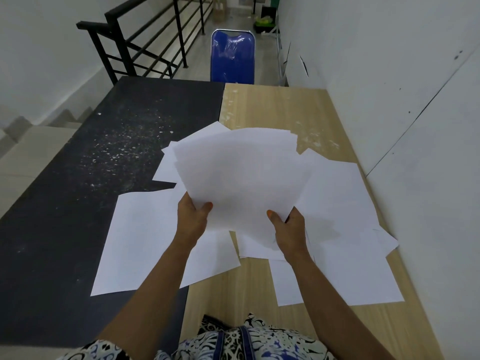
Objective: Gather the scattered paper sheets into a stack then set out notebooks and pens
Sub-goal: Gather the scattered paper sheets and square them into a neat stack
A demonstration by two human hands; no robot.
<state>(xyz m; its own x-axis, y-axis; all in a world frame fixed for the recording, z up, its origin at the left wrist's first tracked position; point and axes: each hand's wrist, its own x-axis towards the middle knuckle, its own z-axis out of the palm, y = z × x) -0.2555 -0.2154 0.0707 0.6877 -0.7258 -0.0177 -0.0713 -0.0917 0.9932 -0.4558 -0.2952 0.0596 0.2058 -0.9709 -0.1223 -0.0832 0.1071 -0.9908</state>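
Both hands hold up a loose bundle of white paper sheets (239, 175) above the table. My left hand (193, 219) grips its lower left edge, thumb on top. My right hand (287, 227) grips the lower right edge, thumb on top. More white sheets lie scattered underneath: a large one (140, 242) on the black table half, several overlapping ones (345, 229) on the wooden half, one (166, 167) behind the bundle. No notebooks or pens are in view.
The table has a black speckled half (78, 178) on the left and a light wooden half (272, 113) on the right. A blue chair (232, 57) stands at the far end. A white wall runs along the right; a black railing (145, 40) and stairs lie left.
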